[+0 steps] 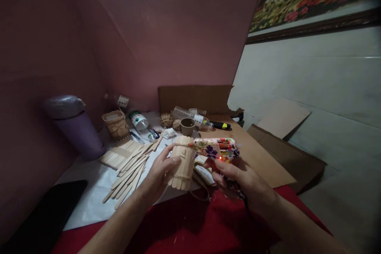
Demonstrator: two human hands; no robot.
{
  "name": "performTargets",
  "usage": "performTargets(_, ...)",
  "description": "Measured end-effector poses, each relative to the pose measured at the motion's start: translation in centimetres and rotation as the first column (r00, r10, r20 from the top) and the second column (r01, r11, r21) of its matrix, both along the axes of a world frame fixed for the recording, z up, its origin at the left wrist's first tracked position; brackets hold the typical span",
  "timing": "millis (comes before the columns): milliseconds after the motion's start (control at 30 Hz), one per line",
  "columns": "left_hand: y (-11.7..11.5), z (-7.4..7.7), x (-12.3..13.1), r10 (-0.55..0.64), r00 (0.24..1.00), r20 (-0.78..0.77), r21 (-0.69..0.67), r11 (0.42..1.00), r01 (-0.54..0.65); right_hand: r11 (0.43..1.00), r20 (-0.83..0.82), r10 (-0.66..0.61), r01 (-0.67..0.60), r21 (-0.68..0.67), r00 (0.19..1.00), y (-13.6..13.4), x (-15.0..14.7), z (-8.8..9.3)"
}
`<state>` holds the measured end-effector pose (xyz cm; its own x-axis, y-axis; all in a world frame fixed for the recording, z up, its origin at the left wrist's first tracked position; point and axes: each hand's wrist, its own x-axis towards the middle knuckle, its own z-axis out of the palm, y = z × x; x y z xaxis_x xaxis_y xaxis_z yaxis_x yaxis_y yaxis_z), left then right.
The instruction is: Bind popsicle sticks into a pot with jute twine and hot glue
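Note:
My left hand [162,166] is closed around a holder covered in wooden craft sticks [185,166], tilted over the front of the table. Twine runs round the holder near its top and again near its bottom. In my right hand [238,176] is a hot glue gun [211,149] in a flower-patterned covering, with a red light glowing on it. Its nozzle points left and meets the upper band of twine, or nearly so; I cannot tell whether it touches. My right fingers wrap the handle.
Loose craft sticks [131,170] lie on white paper at left, near a finished-looking stick cup [115,125] and a purple tumbler [77,131]. Behind are plastic bottles [139,122], twine balls [166,120], a small round pot [188,126] and a black-and-yellow tool [220,126]. Cardboard [262,156] covers the right.

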<state>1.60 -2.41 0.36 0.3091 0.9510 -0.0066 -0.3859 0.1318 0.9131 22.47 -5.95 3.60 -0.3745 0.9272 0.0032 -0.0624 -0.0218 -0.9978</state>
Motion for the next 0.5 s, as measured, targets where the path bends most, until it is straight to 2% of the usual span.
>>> performTargets(67,0.0,0.0,0.0,0.008,1.0,-0.005,-0.011,1.0,-0.008,0.998,0.012,-0.047,0.047,0.038,0.999,0.3,0.6,-0.2)
performTargets(100,-0.1,0.1,0.0,0.017,1.0,-0.007,-0.018,1.0,-0.017,0.991,0.05,-0.116,0.112,0.079,0.992,0.6,1.0,-0.4)
performTargets(167,0.0,0.3,-0.1,0.058,0.998,-0.01,-0.017,0.998,-0.058,0.928,0.182,-0.342,0.301,0.219,0.922,1.5,2.3,-0.9)
performTargets(233,0.1,0.6,-0.3,0.123,0.992,0.0,0.003,0.992,-0.123,0.792,0.324,-0.586,0.441,0.423,0.743,2.8,3.8,-1.7)
performTargets(300,0.2,1.1,-0.7,0.193,0.981,0.034,0.019,0.981,-0.193,0.75,0.521,-0.653,0.378,0.542,0.549,4.1,5.4,-2.6)
performTargets(367,0.5,1.7,-1.3,0.247,0.964,0.101,0.016,0.968,-0.25,0.789,0.732,-0.612,0.288,0.542,0.3,5.2,6.8,-3.8)
performTargets(433,0.7,2.2,-1.9,0.315,0.936,0.157,0.014,0.947,-0.321,0.824,0.828,-0.553,0.209,0.527,0.09,6.0,7.9,-5.1)
performTargets(500,1.0,2.5,-2.5,0.367,0.911,0.187,0.003,0.927,-0.374,0.831,0.84,-0.542,0.155,0.534,0.009,6.3,8.5,-6.3)
